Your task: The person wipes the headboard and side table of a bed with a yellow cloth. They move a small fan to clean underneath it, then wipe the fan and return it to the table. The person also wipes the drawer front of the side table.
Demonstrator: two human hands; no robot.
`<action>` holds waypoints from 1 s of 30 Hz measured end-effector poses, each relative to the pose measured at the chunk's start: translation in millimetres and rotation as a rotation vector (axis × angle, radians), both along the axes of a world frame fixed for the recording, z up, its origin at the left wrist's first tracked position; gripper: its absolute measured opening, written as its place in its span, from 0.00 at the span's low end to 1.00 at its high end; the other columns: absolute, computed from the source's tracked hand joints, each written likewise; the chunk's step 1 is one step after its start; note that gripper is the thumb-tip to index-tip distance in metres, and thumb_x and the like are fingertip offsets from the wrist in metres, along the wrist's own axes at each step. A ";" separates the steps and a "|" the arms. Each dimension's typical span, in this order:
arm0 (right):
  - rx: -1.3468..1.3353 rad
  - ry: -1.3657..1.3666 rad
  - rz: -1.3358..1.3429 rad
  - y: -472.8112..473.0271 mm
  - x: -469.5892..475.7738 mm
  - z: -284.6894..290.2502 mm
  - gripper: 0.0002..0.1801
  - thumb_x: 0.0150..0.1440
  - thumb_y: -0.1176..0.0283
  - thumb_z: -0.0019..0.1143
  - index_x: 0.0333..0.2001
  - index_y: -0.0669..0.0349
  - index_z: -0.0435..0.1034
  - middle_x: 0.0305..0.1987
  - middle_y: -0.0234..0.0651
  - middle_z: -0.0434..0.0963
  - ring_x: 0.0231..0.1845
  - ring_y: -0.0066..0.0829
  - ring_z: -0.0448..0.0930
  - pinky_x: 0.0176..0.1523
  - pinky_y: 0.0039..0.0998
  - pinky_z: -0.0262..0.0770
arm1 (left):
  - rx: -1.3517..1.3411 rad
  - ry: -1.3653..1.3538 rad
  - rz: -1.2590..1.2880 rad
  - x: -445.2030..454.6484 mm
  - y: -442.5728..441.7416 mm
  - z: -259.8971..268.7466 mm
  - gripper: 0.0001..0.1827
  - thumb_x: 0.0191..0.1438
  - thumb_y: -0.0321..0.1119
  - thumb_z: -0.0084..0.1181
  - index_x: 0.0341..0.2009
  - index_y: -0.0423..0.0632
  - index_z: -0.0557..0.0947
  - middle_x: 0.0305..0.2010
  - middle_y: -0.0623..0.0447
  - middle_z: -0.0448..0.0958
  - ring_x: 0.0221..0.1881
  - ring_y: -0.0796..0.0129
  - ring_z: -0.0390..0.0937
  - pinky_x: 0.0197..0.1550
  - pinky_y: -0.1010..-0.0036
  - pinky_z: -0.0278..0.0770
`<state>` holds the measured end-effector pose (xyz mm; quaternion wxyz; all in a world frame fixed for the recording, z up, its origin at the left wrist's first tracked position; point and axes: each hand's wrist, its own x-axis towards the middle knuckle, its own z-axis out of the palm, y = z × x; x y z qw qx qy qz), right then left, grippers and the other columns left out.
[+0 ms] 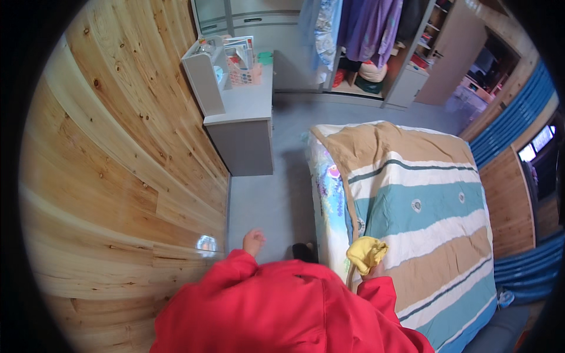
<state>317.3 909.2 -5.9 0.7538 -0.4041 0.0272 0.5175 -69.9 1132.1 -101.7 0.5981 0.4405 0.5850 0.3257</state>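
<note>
My right hand (374,270) is closed on a bunched yellow cloth (365,253), held over the left edge of a bed. The cloth hides most of my fingers. Below it lies a striped quilt (423,189) in tan, white and teal, with rumples along its near-left side. A floral sheet (329,207) shows at the bed's left side. My left hand (254,242) hangs over the grey floor between the wooden wall and the bed, with nothing in it; its fingers look loosely curled. Both arms wear red sleeves.
A white desk (247,103) with a shelf and a pink basket (245,73) stands ahead on the left. Beyond the bed is an open wardrobe with hanging clothes (366,31). Wooden wall planks (123,176) run along the left. Blue curtains (512,119) hang at the right.
</note>
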 end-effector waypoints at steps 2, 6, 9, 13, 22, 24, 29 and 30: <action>-0.012 0.054 -0.082 36.7 31.3 -6.8 0.27 0.63 0.60 0.51 0.60 0.62 0.61 0.58 0.45 0.71 0.54 0.46 0.77 0.52 0.47 0.79 | 0.026 0.012 0.032 15.4 40.0 15.2 0.15 0.59 0.24 0.47 0.51 0.41 0.76 0.39 0.51 0.77 0.33 0.68 0.79 0.30 0.75 0.76; 0.054 -0.039 -0.045 123.9 87.2 -19.1 0.28 0.62 0.59 0.54 0.60 0.64 0.62 0.58 0.45 0.72 0.54 0.47 0.77 0.51 0.46 0.80 | 0.129 0.029 0.088 50.0 116.7 50.7 0.16 0.61 0.23 0.45 0.53 0.41 0.75 0.41 0.50 0.77 0.36 0.67 0.79 0.34 0.75 0.77; 0.121 0.099 0.053 201.6 115.2 -18.5 0.29 0.60 0.58 0.56 0.60 0.64 0.62 0.58 0.45 0.73 0.53 0.47 0.78 0.49 0.46 0.81 | 0.179 0.013 0.116 70.0 153.8 77.2 0.15 0.61 0.24 0.46 0.53 0.41 0.75 0.42 0.50 0.77 0.36 0.67 0.79 0.35 0.75 0.76; 0.192 0.182 0.178 305.1 120.2 -19.7 0.27 0.62 0.59 0.53 0.60 0.63 0.62 0.57 0.44 0.74 0.52 0.47 0.78 0.49 0.48 0.81 | 0.166 0.017 0.215 85.4 201.3 98.4 0.15 0.61 0.25 0.49 0.53 0.43 0.76 0.44 0.50 0.77 0.37 0.68 0.79 0.35 0.75 0.75; -0.186 -0.325 0.264 477.5 164.2 -56.0 0.32 0.61 0.55 0.55 0.61 0.64 0.60 0.56 0.44 0.74 0.51 0.43 0.79 0.47 0.42 0.82 | 0.247 -0.087 0.246 126.9 410.1 96.7 0.14 0.61 0.24 0.48 0.51 0.43 0.77 0.38 0.50 0.80 0.35 0.69 0.79 0.36 0.78 0.76; -0.037 0.103 0.030 523.0 191.2 -54.6 0.29 0.62 0.57 0.54 0.61 0.60 0.60 0.57 0.42 0.73 0.52 0.42 0.78 0.49 0.41 0.81 | 0.264 -0.095 0.235 147.2 470.6 113.4 0.14 0.61 0.24 0.47 0.51 0.42 0.77 0.38 0.50 0.80 0.35 0.69 0.79 0.36 0.78 0.75; -0.091 -0.039 -0.034 589.8 248.9 -46.1 0.22 0.61 0.60 0.53 0.55 0.60 0.66 0.52 0.40 0.76 0.51 0.39 0.78 0.48 0.40 0.81 | 0.394 -0.126 0.067 179.4 568.1 156.0 0.14 0.63 0.25 0.44 0.51 0.38 0.75 0.40 0.49 0.79 0.38 0.68 0.78 0.40 0.75 0.76; -0.070 0.011 -0.064 595.1 257.9 -48.2 0.22 0.61 0.60 0.54 0.55 0.61 0.66 0.52 0.41 0.76 0.51 0.39 0.78 0.48 0.40 0.81 | 0.362 -0.129 0.049 187.1 582.6 160.9 0.13 0.63 0.26 0.45 0.52 0.38 0.74 0.40 0.48 0.79 0.40 0.67 0.78 0.41 0.75 0.76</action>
